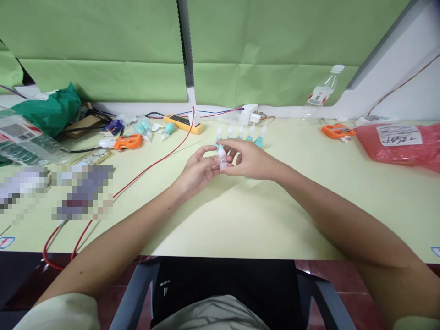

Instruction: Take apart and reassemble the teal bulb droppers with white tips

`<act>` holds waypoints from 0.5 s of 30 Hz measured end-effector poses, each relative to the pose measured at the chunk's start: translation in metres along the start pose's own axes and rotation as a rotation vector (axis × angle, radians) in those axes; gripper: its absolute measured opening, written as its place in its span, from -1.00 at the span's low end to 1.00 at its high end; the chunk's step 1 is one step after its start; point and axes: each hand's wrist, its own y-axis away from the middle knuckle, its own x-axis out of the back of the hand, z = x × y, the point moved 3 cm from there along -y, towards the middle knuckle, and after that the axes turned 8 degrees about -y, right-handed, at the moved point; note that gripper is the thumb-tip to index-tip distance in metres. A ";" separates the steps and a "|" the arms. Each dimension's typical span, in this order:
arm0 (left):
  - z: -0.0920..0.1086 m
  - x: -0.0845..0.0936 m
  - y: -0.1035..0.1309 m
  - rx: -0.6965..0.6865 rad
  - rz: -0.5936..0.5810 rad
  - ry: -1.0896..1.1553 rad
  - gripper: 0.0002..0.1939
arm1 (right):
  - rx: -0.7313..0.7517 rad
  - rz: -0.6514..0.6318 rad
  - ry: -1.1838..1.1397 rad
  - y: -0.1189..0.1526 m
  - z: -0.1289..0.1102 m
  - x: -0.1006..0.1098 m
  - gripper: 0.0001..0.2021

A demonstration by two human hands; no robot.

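A small clear plastic nozzle piece (222,158) with a pointed white tip is held upright between my two hands, above the table. My left hand (199,172) has it from the left, thumb and fingers curled at its side. From the right, my right hand (252,158) bends round the same piece, with the index finger by the tip and the thumb near its base. Just behind my hands stands a row of several teal pieces with pale pointed tips (251,133). My right hand partly covers them.
A red cable (147,167) crosses the table on the left. Orange tools (129,142), a yellow power strip (184,123), bagged teal bulbs (143,127) and a green bag (51,110) lie at the back left. A plastic bottle (321,96) and a red package (398,146) are at the right.
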 end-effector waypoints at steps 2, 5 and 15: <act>0.001 0.000 0.000 0.003 -0.019 0.007 -0.62 | 0.014 0.025 -0.001 0.000 0.000 0.001 -0.45; 0.002 -0.001 0.000 -0.003 -0.051 0.014 -0.70 | 0.014 0.016 0.000 0.000 -0.002 0.001 -0.50; 0.000 0.002 -0.001 -0.002 -0.027 -0.035 -0.70 | 0.028 0.023 0.105 0.002 -0.005 0.001 -0.36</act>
